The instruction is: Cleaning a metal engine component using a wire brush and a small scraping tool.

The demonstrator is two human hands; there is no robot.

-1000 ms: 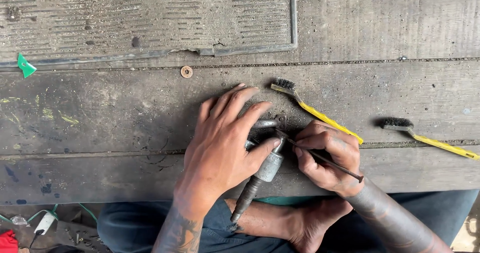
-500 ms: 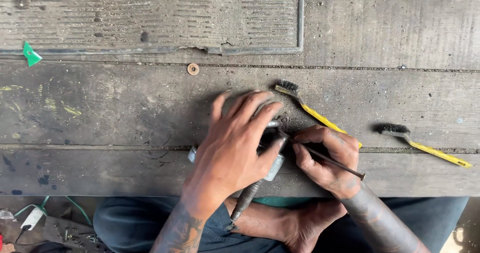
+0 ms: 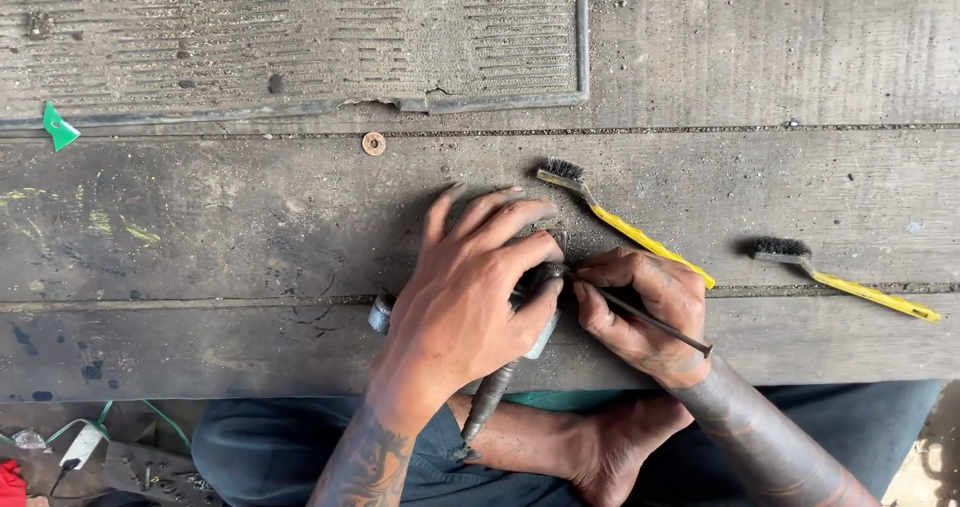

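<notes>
My left hand point(image 3: 468, 282) lies palm down over a grey metal part point(image 3: 541, 332) on the wooden bench, pressing it against the plank; most of the part is hidden under the fingers. A dark rod or shaft point(image 3: 487, 399) sticks out below the hand, past the bench edge. My right hand point(image 3: 640, 312) pinches a thin dark metal pick point(image 3: 655, 322), whose tip meets the part near my left thumb.
Two yellow-handled wire brushes lie on the bench, one point(image 3: 620, 222) just above my right hand, one point(image 3: 845, 277) at the right. A small copper washer point(image 3: 373, 144) and a ribbed rubber mat point(image 3: 290, 37) sit farther back. A green scrap point(image 3: 58, 127) is at the left.
My left hand has shifted slightly over the part, fingers spreading a little. My right hand stays on the pick at the same spot.
</notes>
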